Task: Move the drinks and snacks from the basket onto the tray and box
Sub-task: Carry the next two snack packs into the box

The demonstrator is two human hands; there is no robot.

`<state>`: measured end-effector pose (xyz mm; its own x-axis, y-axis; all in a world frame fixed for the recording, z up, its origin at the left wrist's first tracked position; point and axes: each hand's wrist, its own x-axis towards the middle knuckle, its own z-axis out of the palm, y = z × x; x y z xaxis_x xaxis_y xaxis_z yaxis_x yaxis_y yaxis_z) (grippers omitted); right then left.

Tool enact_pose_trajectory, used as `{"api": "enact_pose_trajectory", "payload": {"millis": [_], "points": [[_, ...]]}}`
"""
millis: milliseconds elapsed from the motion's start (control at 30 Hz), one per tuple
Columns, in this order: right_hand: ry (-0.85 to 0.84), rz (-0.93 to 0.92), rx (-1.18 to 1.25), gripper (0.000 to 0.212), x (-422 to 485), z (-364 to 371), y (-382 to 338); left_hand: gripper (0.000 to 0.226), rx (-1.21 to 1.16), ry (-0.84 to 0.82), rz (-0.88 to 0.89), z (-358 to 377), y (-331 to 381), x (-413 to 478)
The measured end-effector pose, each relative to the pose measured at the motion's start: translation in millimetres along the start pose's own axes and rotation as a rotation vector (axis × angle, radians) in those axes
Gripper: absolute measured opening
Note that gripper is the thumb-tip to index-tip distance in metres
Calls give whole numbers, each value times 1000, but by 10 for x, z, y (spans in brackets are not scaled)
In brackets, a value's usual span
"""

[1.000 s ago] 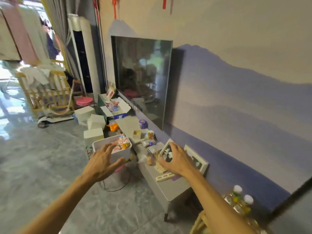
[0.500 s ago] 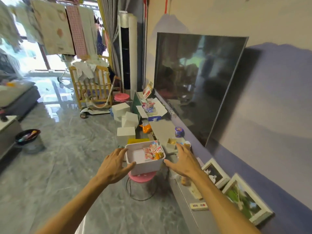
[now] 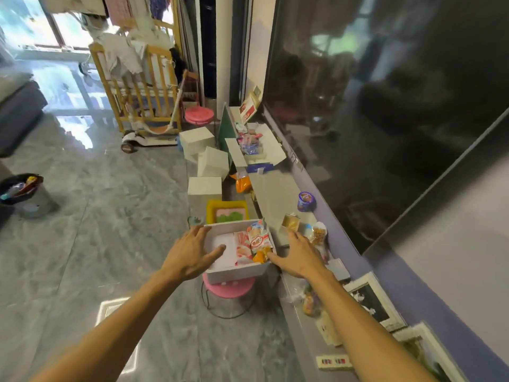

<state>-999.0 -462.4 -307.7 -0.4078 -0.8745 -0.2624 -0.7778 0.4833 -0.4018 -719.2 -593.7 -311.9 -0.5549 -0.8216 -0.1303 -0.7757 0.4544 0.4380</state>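
Your left grip [image 3: 192,252] and right grip [image 3: 298,255], fingers spread, flank the basket [image 3: 234,271]. Pull unevenly and it may tip off the pink stool [image 3: 228,289].

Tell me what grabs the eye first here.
A white basket of bright snack packets sits on a pink stool at centre, the left hand and right hand open at its sides. A large dark television fills the wall to the right.

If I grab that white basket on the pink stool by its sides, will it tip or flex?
Probably stiff: the white basket has straight walls. Likely light, holding only snack packets. Might tip right, where they crowd, on the small pink stool.
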Motion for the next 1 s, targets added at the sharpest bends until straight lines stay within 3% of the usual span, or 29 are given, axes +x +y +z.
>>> {"api": "enact_pose_trajectory", "payload": {"millis": [400, 600, 800, 1000], "points": [[-174, 183, 4, 99, 1955, 677, 69, 110, -144, -250, -121, 927, -635, 2201], [-355, 157, -107, 94, 2754, 1216, 489, 122, -116, -383, -241, 1728, -812, 2825], [-526, -41, -335, 107, 3374, 1974, 1243, 129, -98, -504, -376, 2829, -955, 3266], [-665, -441, -500, 101, 3794, 2612, 1919, 111, -157, -558, -544, 3923, -1030, 3551]]}}
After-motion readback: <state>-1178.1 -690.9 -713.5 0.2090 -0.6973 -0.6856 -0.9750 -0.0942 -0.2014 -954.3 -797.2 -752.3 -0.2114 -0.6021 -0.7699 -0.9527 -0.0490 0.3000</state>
